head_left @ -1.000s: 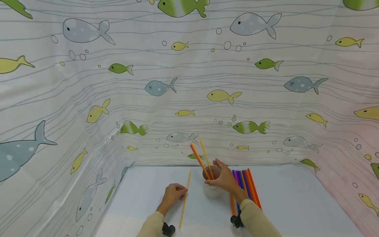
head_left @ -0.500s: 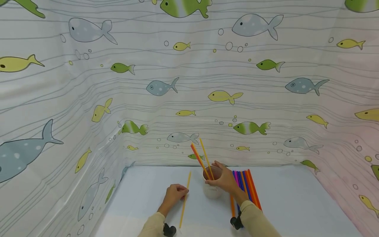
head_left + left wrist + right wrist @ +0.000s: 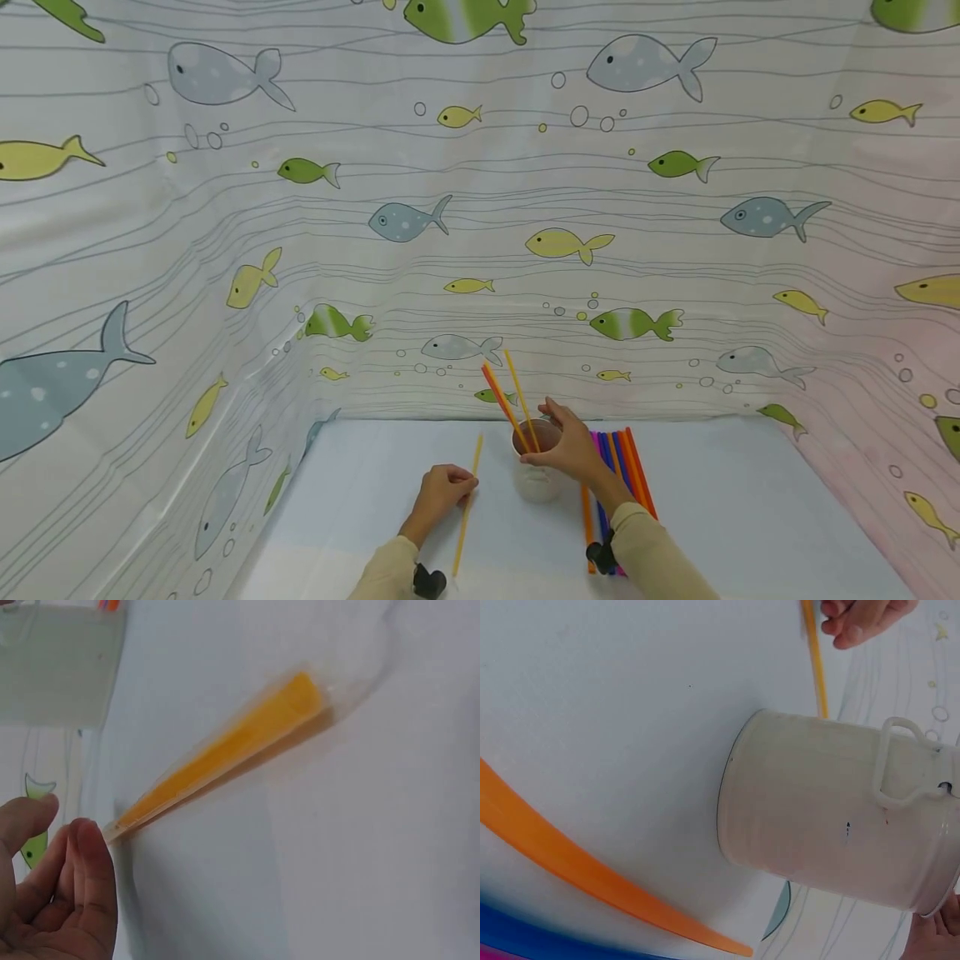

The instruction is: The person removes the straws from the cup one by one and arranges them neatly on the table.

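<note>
A yellow straw in a clear wrapper point(image 3: 462, 537) lies lengthwise on the white table. My left hand point(image 3: 441, 493) rests beside it, loosely bent fingertips at the straw; in the left wrist view the thumb stands apart from the fingers. A small white metal bucket point(image 3: 537, 485) with a side handle point(image 3: 889, 761) stands upright in the middle. My right hand point(image 3: 576, 450) spans its rim, thumb on the near side and fingers around the back right. Several orange and yellow straws point(image 3: 498, 392) lean leftward out of the bucket.
Right of the bucket, several orange, blue and purple straws point(image 3: 637, 475) lie side by side, partly under my right forearm. White cloth with printed fish point(image 3: 558, 242) encloses the table at the back and sides.
Almost nothing differs. The raised fingers of my right hand sit slightly higher at the bucket's rim, and the right sleeve has shifted a little. The left hand and its straw stay put.
</note>
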`<state>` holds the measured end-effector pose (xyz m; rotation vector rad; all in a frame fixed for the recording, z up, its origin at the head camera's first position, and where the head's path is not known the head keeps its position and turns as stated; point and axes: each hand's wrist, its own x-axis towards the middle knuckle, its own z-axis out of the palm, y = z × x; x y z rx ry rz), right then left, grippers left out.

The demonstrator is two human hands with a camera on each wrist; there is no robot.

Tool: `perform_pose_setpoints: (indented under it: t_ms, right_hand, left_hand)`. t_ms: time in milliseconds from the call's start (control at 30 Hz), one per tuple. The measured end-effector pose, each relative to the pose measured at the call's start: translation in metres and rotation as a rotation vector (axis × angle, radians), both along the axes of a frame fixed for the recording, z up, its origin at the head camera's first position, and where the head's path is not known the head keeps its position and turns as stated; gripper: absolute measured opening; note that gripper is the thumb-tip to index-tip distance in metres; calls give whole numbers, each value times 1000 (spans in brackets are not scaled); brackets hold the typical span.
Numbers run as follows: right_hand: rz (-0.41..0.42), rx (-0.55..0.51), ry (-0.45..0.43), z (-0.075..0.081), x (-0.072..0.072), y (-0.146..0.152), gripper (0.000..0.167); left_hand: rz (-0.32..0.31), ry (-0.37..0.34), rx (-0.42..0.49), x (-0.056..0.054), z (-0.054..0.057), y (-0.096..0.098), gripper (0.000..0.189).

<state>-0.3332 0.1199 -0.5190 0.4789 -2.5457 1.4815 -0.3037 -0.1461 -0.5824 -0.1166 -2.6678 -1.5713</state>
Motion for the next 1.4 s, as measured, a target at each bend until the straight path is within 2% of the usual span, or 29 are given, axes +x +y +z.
perform_pose_setpoints:
  t_ms: [200, 333, 633, 867, 933, 1100, 1300, 1400]
  right_hand:
    - [-3, 26, 2, -1, 0, 0, 119]
    - [-19, 36, -11, 0, -1, 1, 121]
    - [-35, 45, -3, 0, -2, 2, 119]
    - [-32, 30, -8, -2, 1, 2, 119]
    - [-34, 25, -13, -3, 1, 2, 119]
    - [-46, 31, -29, -6, 1, -1, 119]
    - [-57, 32, -38, -7, 3, -4, 119]
    - [-58, 33, -31, -6, 4, -4, 117]
  left_hand:
    - [-7, 14, 15, -2, 0, 2, 13]
    - [-12, 34, 22, -5, 4, 5, 13]
    - [-28, 94, 168, -18, 33, 21, 18]
    - [-32, 186, 233, -30, 60, 41, 20]
    - [-24, 191, 247, -33, 66, 47, 19]
    - [-22, 208, 262, -39, 70, 57, 22]
    - [-20, 161, 284, -38, 68, 63, 24]
    - [-7, 164, 270, -38, 67, 65, 23]
